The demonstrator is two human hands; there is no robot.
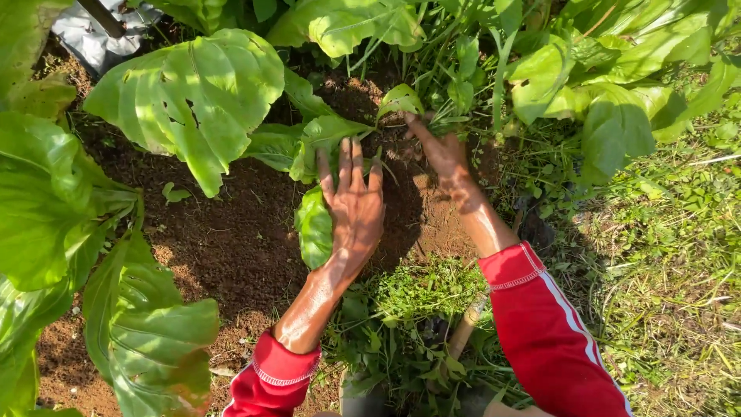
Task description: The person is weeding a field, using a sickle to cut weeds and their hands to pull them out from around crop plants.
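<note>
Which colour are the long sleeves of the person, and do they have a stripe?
Red long sleeves, with a white stripe on the right one; the head view shows it.

bare brown soil [231,239] | grass [679,255] at right | big leaves [193,93] | bright sunlight

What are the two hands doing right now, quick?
Left hand: open, fingers spread flat on a small leafy plant.
Right hand: fingers reaching into the weeds; whether it grips any cannot be told.
</note>
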